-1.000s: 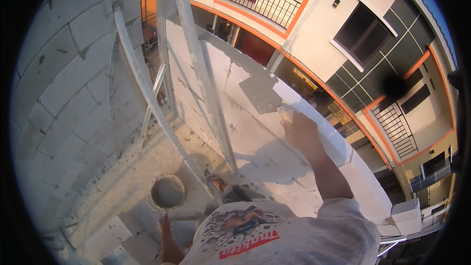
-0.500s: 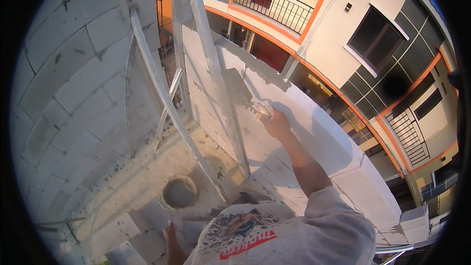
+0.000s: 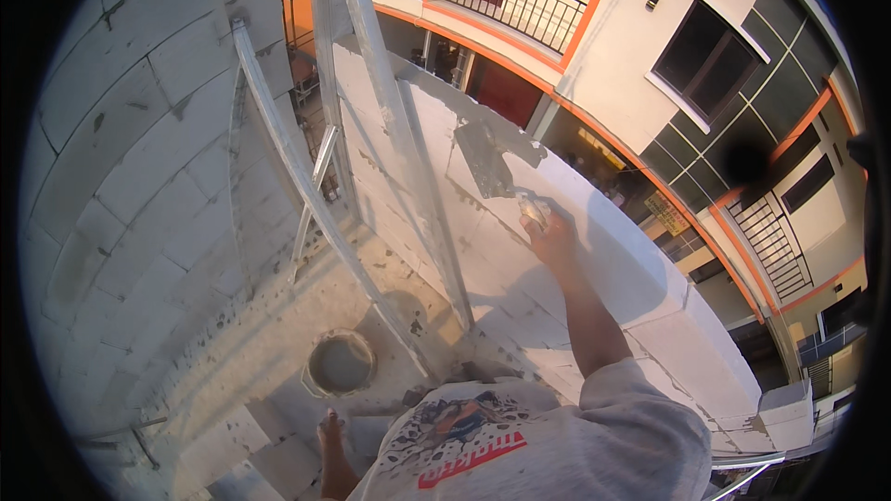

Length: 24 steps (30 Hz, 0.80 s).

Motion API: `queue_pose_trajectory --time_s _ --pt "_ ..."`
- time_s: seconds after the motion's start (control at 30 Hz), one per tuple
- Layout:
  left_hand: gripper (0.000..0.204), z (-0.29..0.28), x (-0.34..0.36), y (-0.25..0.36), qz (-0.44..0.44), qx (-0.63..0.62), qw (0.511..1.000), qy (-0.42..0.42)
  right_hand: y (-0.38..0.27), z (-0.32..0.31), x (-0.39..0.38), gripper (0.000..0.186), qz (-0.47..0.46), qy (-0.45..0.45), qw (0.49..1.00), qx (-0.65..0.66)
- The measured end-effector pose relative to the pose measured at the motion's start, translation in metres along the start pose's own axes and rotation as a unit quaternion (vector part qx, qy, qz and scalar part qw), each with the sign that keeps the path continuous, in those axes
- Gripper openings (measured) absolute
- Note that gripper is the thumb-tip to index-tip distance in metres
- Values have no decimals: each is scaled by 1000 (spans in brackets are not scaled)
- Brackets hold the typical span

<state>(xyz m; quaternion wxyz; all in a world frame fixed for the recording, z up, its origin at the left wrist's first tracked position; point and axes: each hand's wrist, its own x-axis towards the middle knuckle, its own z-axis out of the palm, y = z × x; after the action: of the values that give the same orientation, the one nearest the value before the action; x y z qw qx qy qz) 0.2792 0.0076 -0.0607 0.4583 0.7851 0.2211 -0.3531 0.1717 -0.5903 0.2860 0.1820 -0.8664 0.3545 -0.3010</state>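
My right hand [image 3: 549, 232] grips a metal trowel [image 3: 484, 164] by its handle, the grey, mortar-coated blade lying against the white block wall [image 3: 631, 269]. Grey mortar [image 3: 524, 150] covers part of that wall near its upper edge. My left hand [image 3: 331, 427] hangs low beside my body, fingers curled; whether it holds anything is too small to make out. A round bucket of grey mix [image 3: 341, 362] stands on the floor just above that hand.
Metal channels [image 3: 306, 186] lean diagonally and upright in the corner. A tall block wall [image 3: 121, 176] curves along the left. Loose blocks [image 3: 278, 459] lie at lower left, another block [image 3: 785, 415] sits at the right. An orange-trimmed building [image 3: 603, 56] stands beyond the wall.
My right hand and trowel swung left toward the metal channel, then came back right along the wall. The view also shifted slightly. My left hand stays low.
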Motion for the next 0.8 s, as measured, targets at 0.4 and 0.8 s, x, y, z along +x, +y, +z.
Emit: queue_pose_trajectory --time_s 0.4,0.8 --pt "45 3 40 -21 34 -30 998 50 -48 -127 29 52 19 -6 977 -212" --pt "46 51 75 -24 6 -60 993 98 -119 -8 187 41 -74 -63 939 -331"
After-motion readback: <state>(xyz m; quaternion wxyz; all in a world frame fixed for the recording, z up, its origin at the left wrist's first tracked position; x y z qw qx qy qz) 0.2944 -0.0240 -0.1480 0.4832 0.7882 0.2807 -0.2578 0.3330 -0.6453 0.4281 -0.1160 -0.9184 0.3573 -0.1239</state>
